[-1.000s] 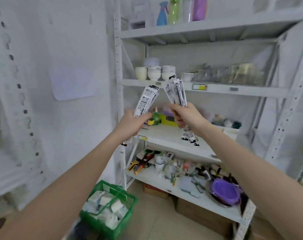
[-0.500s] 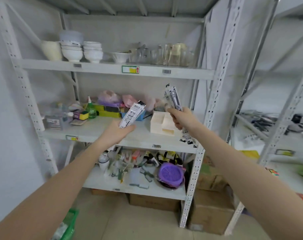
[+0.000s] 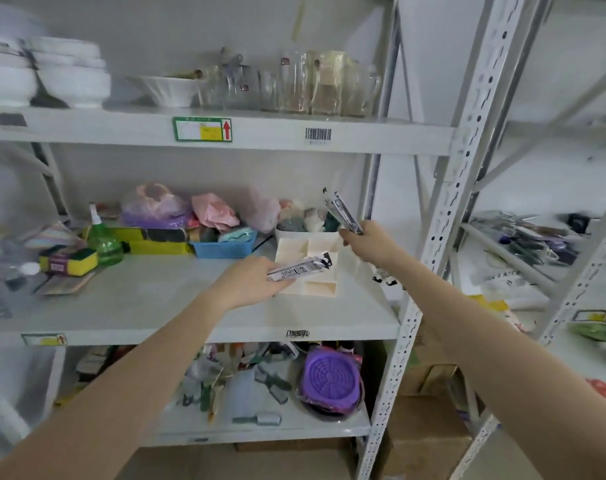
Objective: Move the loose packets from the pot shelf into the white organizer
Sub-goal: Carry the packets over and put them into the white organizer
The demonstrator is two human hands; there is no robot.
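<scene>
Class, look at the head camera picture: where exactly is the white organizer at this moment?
The white organizer sits on the middle shelf, toward its right end, right of the blue basket and between the two hands.

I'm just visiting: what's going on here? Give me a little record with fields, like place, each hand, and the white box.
Place: metal shelf in a storeroom
Left hand: holds one packet lying across the organizer's front edge
Right hand: grips a bundle of packets above the organizer
White organizer: on the shelf, compartments look empty
Behind it: blue basket, bagged items
</scene>
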